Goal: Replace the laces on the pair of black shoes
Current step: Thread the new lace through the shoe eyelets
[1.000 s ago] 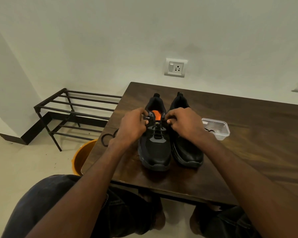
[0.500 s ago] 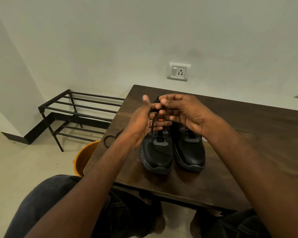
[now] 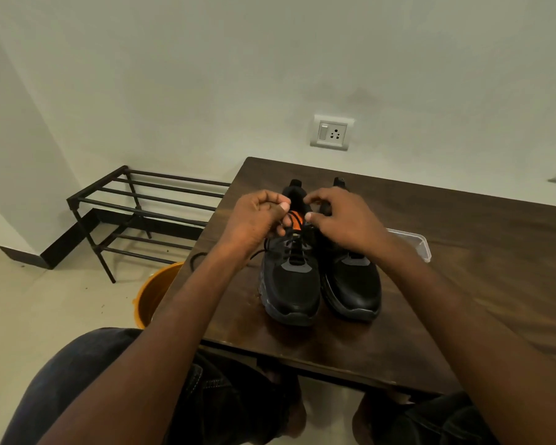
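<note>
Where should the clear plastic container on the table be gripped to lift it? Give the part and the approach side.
Judging from the head view, take the clear plastic container by its rim at the far right end, coming from above and from the right. It sits flat and open-topped on the table, and the right hand and forearm cover its left end, with the right shoe close by.

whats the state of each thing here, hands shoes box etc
left hand: pinches black lace
right hand: fingers curled at lace
left black shoe: upright, partly laced
right black shoe: upright beside it
clear plastic box: open, lidless
orange bucket: on floor
</note>
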Motion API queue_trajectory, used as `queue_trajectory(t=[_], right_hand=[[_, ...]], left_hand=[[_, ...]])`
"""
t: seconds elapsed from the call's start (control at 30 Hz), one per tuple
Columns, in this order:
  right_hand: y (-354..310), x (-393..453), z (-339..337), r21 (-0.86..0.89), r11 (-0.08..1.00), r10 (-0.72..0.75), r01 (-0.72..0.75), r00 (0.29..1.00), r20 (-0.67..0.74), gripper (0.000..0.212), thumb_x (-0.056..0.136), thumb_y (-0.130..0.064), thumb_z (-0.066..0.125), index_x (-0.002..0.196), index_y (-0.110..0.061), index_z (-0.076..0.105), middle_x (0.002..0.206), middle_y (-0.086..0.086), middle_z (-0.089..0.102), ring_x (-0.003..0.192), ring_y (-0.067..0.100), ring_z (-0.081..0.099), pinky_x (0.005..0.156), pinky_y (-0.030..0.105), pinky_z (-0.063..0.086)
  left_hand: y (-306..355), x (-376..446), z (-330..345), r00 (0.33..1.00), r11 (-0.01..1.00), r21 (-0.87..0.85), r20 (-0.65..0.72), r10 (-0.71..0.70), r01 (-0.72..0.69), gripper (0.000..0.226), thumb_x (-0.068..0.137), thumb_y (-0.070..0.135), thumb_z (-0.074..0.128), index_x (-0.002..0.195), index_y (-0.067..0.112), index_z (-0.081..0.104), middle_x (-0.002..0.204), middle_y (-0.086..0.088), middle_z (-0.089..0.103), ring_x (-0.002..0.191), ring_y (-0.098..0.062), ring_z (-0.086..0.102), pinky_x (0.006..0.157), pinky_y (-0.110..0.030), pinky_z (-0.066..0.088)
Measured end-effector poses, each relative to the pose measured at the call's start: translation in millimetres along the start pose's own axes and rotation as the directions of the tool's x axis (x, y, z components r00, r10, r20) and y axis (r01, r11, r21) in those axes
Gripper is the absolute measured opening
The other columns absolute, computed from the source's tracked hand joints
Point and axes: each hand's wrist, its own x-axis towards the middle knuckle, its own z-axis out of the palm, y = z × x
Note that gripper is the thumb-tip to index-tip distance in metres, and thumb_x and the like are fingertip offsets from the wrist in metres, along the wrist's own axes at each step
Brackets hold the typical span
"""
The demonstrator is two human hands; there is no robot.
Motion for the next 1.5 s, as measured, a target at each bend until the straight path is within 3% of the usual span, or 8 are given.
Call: queue_trajectory(t=[0.17,0.37,0.5,0.67,0.77,0.93,1.1,1.5], right_hand=[[1.9,3.1,7.6,0.385,0.922,0.043,-0.043,0.999,0.009,0.008,0.094,-0.019,0.076,0.100,-0.019,0.081,0.086,-0.005,0.079,0.084,0.005,0.074,0.081,0.023,0.055],[1.7,1.3,5.5,0.585,0.808,0.048,-0.071,0.997,0.054,0.016,0.095,-0.009,0.074,0.111,-0.007,0.074,0.089,0.005,0.077,0.065,-0.004,0.069,0.056,0.007,0.047],[4.0,8.1,14.4,0.532,0.841,0.132,-0.095,0.991,-0.032,0.004,0.095,-0.009,0.074,0.098,-0.007,0.076,0.084,0.009,0.078,0.060,0.005,0.065,0.052,0.011,0.046],[16.2,15.9,24.5,0.411,0.909,0.134,-0.074,0.984,-0.119,0.011,0.098,-0.017,0.071,0.103,-0.023,0.078,0.074,0.000,0.076,0.062,-0.001,0.066,0.064,0.017,0.047],[12.1,17.6,33.0,0.285,0.958,0.069,-0.025,0.987,-0.145,0.013,0.096,-0.018,0.072,0.103,-0.027,0.079,0.070,-0.006,0.073,0.065,-0.001,0.068,0.061,0.009,0.046],[5.4,25.0,50.8,0.068,0.998,0.002,0.010,0.984,-0.181,0.020,0.094,-0.016,0.068,0.107,-0.024,0.081,0.096,-0.003,0.078,0.087,0.009,0.071,0.087,0.032,0.060],[1.0,32.4,56.0,-0.077,0.997,-0.027,0.015,0.987,-0.158,0.016,0.090,-0.026,0.072,0.102,-0.026,0.081,0.092,-0.002,0.077,0.082,0.017,0.072,0.082,0.043,0.063],[14.7,35.7,54.3,0.217,0.976,0.045,-0.022,0.994,-0.099,0.014,0.092,-0.020,0.076,0.101,-0.027,0.083,0.088,-0.011,0.078,0.079,0.003,0.069,0.085,0.031,0.060]], left_hand=[[-1.1,6.2,4.8,0.998,0.997,0.028,-0.017,0.066,-0.066,0.020,0.097,0.012,0.069,0.109,-0.005,0.066,0.077,-0.015,0.073,0.059,-0.013,0.065,0.054,-0.018,0.051],[-3.1,17.3,7.1,0.992,0.986,0.110,-0.003,0.125,-0.124,0.013,0.100,0.010,0.065,0.104,-0.001,0.070,0.083,-0.020,0.074,0.060,-0.011,0.064,0.057,-0.018,0.051],[-12.0,28.8,10.5,0.970,0.917,0.340,-0.041,0.238,-0.211,0.014,0.102,0.010,0.061,0.110,0.012,0.072,0.093,-0.003,0.073,0.080,-0.006,0.068,0.074,-0.025,0.060],[-32.0,36.2,3.0,0.964,0.641,0.726,0.129,0.231,-0.250,0.043,0.090,0.000,0.069,0.124,0.025,0.071,0.119,0.000,0.052,0.108,-0.017,0.054,0.093,-0.030,0.051],[-39.4,35.3,2.5,0.974,0.700,0.684,0.068,0.217,-0.204,0.036,0.090,0.000,0.069,0.117,0.025,0.073,0.115,-0.003,0.051,0.104,-0.020,0.058,0.090,-0.034,0.056],[-47.9,37.1,-2.2,0.977,0.793,0.586,-0.008,0.211,-0.166,0.029,0.093,0.004,0.068,0.108,0.028,0.074,0.103,-0.001,0.061,0.091,-0.013,0.062,0.081,-0.029,0.058],[-50.0,36.8,-5.4,0.984,0.899,0.418,-0.057,0.168,-0.129,0.028,0.094,-0.001,0.066,0.098,0.025,0.075,0.072,0.013,0.059,0.069,-0.001,0.059,0.076,-0.027,0.058],[-49.8,32.3,-6.7,0.983,0.914,0.376,-0.041,0.180,-0.152,0.023,0.094,0.004,0.069,0.108,0.021,0.076,0.079,0.007,0.063,0.078,-0.009,0.065,0.086,-0.040,0.063]])
